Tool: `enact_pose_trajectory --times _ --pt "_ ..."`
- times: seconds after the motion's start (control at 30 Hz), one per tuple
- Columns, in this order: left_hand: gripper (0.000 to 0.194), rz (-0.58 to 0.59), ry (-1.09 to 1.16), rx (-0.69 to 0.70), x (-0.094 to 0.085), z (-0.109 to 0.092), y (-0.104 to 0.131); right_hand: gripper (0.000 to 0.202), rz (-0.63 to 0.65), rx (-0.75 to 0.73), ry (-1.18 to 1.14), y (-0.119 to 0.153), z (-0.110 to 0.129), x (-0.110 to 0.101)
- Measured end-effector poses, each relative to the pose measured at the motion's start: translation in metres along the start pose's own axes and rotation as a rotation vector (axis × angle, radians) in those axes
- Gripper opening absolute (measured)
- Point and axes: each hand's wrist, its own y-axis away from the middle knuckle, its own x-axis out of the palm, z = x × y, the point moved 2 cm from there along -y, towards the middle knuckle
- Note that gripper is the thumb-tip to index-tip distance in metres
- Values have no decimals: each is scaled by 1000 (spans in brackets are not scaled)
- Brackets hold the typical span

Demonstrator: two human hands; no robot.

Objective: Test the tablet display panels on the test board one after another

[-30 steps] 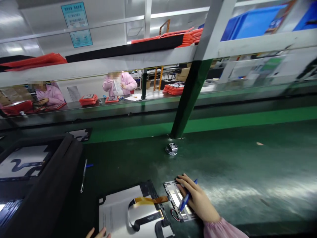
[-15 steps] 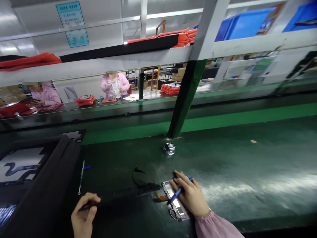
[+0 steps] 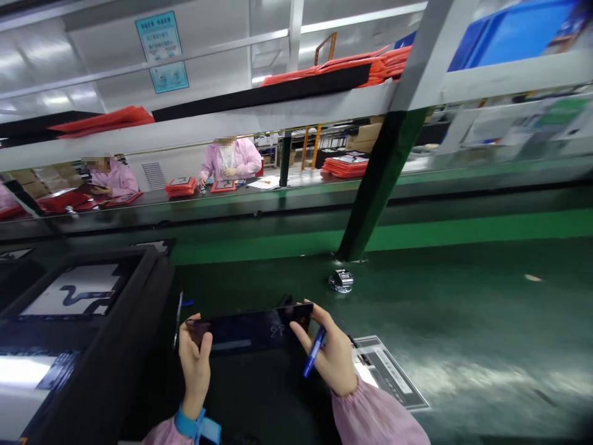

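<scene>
Blue wall sign (image 3: 162, 51) — print too blurred to read (nothing else carries legible text).

Pink sleeves (image 3: 375, 414) — blue wristband (image 3: 194, 426)

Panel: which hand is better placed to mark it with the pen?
Right. The right hand already carries the blue pen while pinching the panel at its right edge; the left hand only grips the left edge.
</scene>
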Motion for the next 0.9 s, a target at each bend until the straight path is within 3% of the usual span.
enact_pose_trajectory --times 0.07,0.23,0.5,0.67,0.9 --pt "50 21 -6 -31 0 11 4 48 -15 -20 40 3 -9 6" --pt "64 32 -44 -119 0 29 10 66 119 -134 92 21 -31 10" --pt "69 175 -86 -28 4 26 7 72 105 -156 47 24 -25 8" --pt "59 187 -97 -10 3 27 7 70 85 -149 16 24 -26 8" --pt "69 132 -80 -29 4 23 7 73 97 -149 -9 25 -28 8"
